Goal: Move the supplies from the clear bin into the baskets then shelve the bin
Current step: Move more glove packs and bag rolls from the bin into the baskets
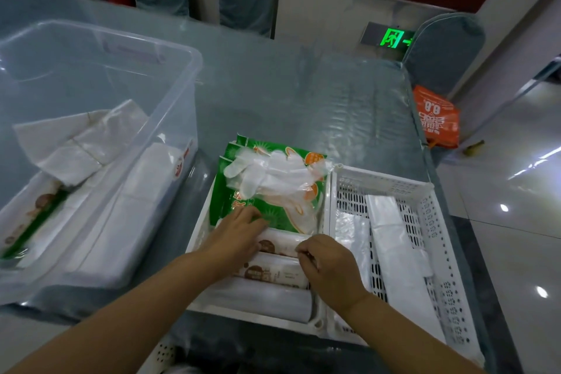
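A: Noting positions. Both hands are down in the left basket (197, 240). Left hand (235, 234) lies flat, fingers spread, across the near edge of the green glove packets (267, 191) and the top roll. Right hand (328, 267) is curled, fingertips pinched on the right end of a wrapped roll (279, 247).

B: Holding it, or just nudging?

A: Pinched on the wrapper end, as far as I can tell; the palm side is hidden. Rolls lie side by side, crosswise, at the near end of the basket.

B: So the step is seating that roll?

A: My reading, yes. To do it well: keep the left hand pressing the packets back so they don't slide over the rolls, and set the roll square against its neighbours, ends inside the walls.

B: And the rest?

A: Right basket (425, 191) holds folded white plastic bags (391, 240). The clear bin (170, 48) sits well to the left on the table (288, 85), with white tissue packs (133, 191) and a green-striped packet (33, 222) still inside. Far from shelving.

B: Risk?

A: Loose gloves on top of the packets could slip off if jostled.
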### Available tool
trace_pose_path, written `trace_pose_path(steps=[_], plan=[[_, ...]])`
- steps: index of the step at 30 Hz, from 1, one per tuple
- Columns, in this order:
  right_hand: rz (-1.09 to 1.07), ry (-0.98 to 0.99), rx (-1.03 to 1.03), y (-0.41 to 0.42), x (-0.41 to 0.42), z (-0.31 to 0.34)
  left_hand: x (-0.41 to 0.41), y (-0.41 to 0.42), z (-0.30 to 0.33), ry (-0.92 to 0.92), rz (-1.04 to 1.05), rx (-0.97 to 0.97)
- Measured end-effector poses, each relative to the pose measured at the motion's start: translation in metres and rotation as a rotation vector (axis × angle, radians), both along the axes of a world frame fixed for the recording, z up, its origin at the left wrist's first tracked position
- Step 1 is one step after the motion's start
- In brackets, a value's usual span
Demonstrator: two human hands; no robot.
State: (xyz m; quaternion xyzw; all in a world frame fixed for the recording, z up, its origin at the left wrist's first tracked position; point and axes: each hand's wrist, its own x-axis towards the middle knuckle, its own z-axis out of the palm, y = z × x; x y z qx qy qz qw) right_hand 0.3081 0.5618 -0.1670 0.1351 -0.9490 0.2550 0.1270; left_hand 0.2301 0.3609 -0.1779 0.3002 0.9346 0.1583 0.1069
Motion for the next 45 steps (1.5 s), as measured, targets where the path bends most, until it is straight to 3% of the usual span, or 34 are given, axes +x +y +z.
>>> trace_pose_path(steps=[5, 9, 16, 28, 39, 45], plan=[[-0.022, -0.009, 0.197, -0.007, -0.011, -0.005, 0.019, -0.015, -0.006, 0.177, 0.220, 0.121], [-0.057, -0.130, 0.325, -0.014, -0.018, -0.014, 0.023, -0.020, -0.016, 0.165, 0.167, 0.095], [-0.019, -0.237, 0.271, -0.012, -0.027, -0.017, 0.014, -0.024, -0.018, 0.096, 0.089, -0.062], [0.008, -0.222, 0.365, -0.011, -0.018, -0.016, 0.034, -0.017, -0.022, 0.129, 0.086, -0.220], [0.021, -0.234, 0.396, -0.006, -0.012, -0.001, 0.038, -0.021, -0.010, 0.110, 0.057, -0.166], [-0.074, -0.130, 0.248, 0.005, -0.006, 0.010, 0.030, 0.000, 0.022, 0.175, 0.015, -0.112]])
